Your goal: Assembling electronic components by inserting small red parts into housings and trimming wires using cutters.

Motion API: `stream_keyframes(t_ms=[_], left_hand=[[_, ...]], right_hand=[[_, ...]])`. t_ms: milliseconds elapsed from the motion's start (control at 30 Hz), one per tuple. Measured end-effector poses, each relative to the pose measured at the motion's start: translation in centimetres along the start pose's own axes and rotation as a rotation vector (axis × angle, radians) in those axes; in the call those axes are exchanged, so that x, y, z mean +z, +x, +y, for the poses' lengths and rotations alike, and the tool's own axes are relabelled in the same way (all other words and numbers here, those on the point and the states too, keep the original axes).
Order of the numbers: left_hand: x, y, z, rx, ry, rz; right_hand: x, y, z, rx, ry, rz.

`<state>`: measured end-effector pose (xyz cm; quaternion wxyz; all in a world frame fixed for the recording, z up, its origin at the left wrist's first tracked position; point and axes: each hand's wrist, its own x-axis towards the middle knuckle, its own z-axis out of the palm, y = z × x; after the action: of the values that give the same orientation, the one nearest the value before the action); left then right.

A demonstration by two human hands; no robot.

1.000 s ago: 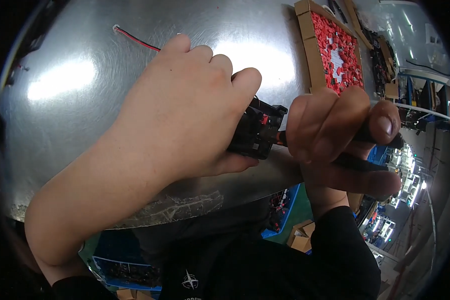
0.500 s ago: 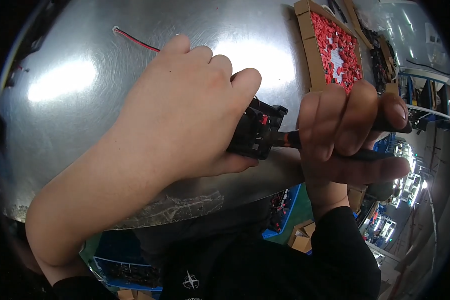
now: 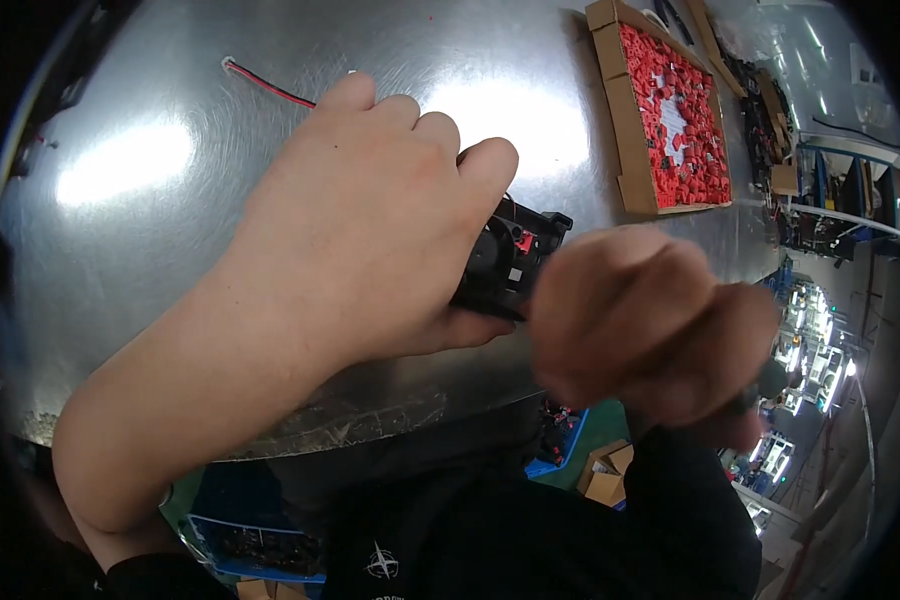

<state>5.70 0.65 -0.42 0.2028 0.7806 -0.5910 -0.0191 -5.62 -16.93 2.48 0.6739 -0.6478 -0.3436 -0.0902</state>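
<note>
My left hand (image 3: 370, 210) is closed over a black plastic housing (image 3: 518, 272) and presses it to the metal table. The housing's open side shows a small red part and a pale square; the rest lies under my palm. Past my knuckles a red-and-black wire (image 3: 270, 85) with a white connector runs out along the table. My right hand (image 3: 650, 320), smeared by motion, is a fist just right of the housing. It is wrapped round a dark screwdriver-like tool (image 3: 746, 400), of which only the handle's end shows; the tip is hidden.
A cardboard tray (image 3: 625, 130) of small red parts lies at the table's right. Below the near table edge (image 3: 370, 425) are blue bins (image 3: 255, 535) with dark parts and an open cardboard box (image 3: 604, 474). More dark parts lie beyond the tray.
My right hand has turned and come left and toward me with the tool, whose shaft was visible at the housing before. The left hand and housing have barely shifted.
</note>
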Motion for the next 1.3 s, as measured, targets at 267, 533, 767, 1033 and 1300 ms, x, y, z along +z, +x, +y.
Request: stream_keyframes(t_ms=[267, 533, 767, 1033, 1300], left_hand=[[-1.2, -0.5, -0.3, 0.049, 0.074, 0.019], [-3.6, 1.8, 0.6, 0.023, 0.095, -0.181], [-5.9, 1.2, -1.3, -0.301, -0.562, -0.143], [-9.6, 0.0, 4.7, 0.129, -2.015, -0.115], [-10.8, -0.1, 7.4, 0.162, -1.961, -0.214]], right_hand=[[0.5, 0.9, 0.5, 0.052, 0.067, 0.141], [-7.5, 0.5, 1.9, 0.040, 0.873, 0.846], [-8.7, -1.1, 5.9, 0.146, 0.989, 0.890], [-8.6, -1.1, 5.9, 0.211, 0.947, 0.903], [-8.8, -0.2, 6.4, 0.250, 0.939, 0.908]])
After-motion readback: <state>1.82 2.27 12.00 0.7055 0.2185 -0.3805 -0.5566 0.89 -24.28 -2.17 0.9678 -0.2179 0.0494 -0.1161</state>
